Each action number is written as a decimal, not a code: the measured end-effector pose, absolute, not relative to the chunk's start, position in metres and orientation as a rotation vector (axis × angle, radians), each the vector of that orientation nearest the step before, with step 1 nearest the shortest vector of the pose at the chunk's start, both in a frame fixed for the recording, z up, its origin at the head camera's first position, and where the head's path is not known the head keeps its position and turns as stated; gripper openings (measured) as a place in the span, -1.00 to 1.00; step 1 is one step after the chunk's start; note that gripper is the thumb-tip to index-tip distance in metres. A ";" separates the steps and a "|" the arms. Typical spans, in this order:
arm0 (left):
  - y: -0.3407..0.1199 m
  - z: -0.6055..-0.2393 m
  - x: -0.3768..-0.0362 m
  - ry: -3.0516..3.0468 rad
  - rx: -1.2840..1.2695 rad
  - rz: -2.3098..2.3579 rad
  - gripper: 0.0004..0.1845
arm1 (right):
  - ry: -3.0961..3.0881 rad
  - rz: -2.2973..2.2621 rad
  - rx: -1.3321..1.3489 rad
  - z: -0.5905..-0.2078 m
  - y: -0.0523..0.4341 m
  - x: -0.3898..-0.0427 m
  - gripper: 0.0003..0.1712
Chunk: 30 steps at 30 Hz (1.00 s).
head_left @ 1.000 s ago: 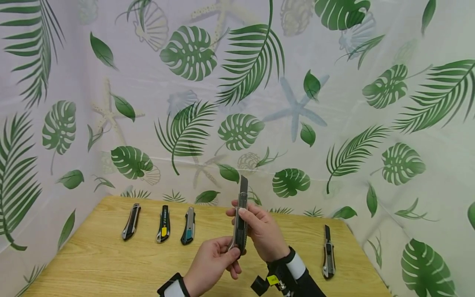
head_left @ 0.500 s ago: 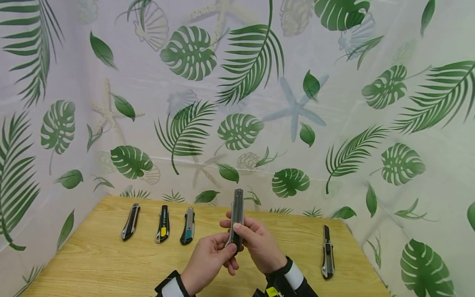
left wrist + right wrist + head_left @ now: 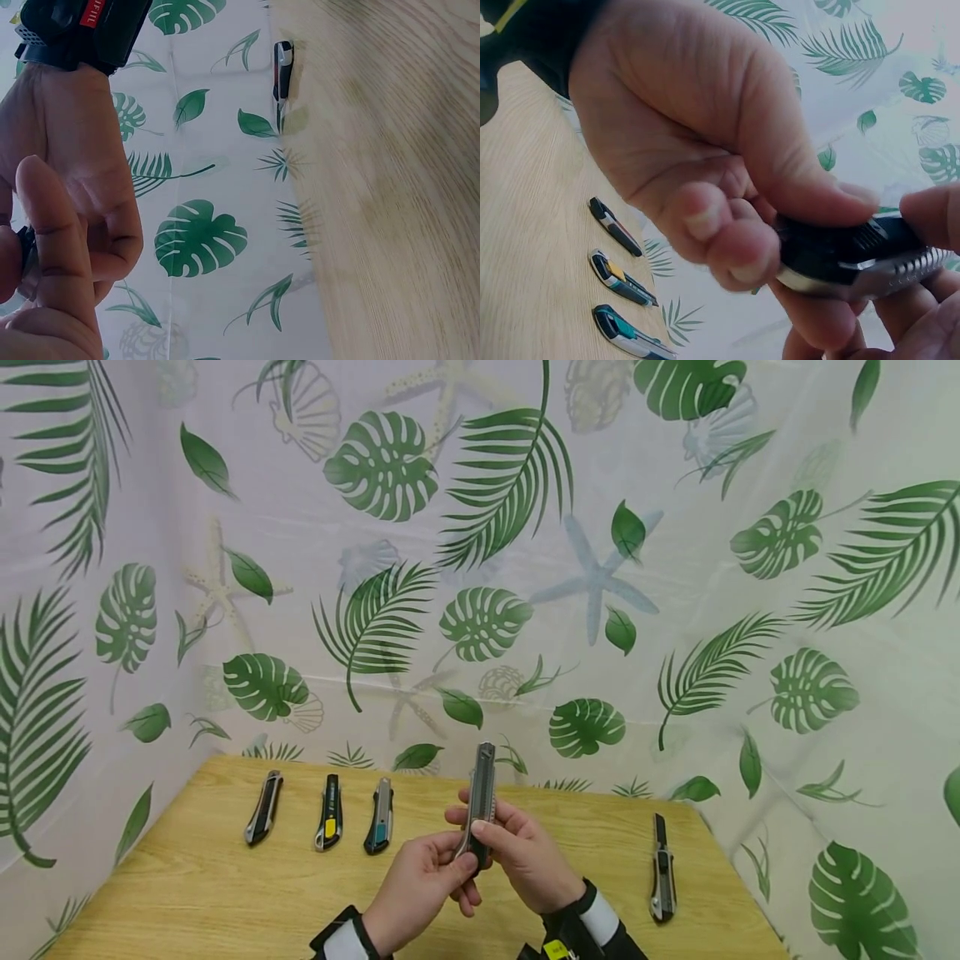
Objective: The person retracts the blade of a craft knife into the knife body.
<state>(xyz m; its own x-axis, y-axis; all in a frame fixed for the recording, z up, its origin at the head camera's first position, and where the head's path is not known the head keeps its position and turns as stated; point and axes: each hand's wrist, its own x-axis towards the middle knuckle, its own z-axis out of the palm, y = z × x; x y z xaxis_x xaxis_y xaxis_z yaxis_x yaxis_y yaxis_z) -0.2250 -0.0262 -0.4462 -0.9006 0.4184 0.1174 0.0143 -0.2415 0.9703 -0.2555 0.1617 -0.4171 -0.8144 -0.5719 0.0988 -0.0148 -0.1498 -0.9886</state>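
A snap-off utility knife [image 3: 485,772] stands nearly upright between both hands in the head view, with no blade showing past its metal nose. My left hand [image 3: 420,878] grips its lower end, thumb in front. Higher up, my right hand [image 3: 531,853] holds the body, its thumb lying on the front. In the right wrist view, the left hand [image 3: 697,97] pinches the rounded black end of the knife [image 3: 825,255], and right-hand fingers [image 3: 930,214] reach in from the right edge. The left wrist view shows only a dark bit of the knife among fingers.
On the wooden table [image 3: 225,893], a black-grey utility knife [image 3: 264,810], a yellow-slider one [image 3: 329,814] and a teal-slider one [image 3: 379,818] lie at the left. Another knife [image 3: 663,872] lies at the right, blade out. A leaf-patterned sheet [image 3: 480,618] hangs behind.
A second ago the knife's long blade stuck out above its nose; by half a second ago it was inside the body. The right thumb has slid down, and the knife has shifted slightly.
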 end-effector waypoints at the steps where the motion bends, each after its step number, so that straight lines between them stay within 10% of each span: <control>1: -0.027 -0.446 -0.225 1.738 0.526 2.223 -0.65 | 1.736 -2.020 -0.664 -0.417 0.163 -0.256 -0.43; 30: 0.003 -0.484 -0.273 2.959 0.362 1.595 -0.73 | 2.342 -1.849 -0.242 -0.454 0.183 -0.273 -0.35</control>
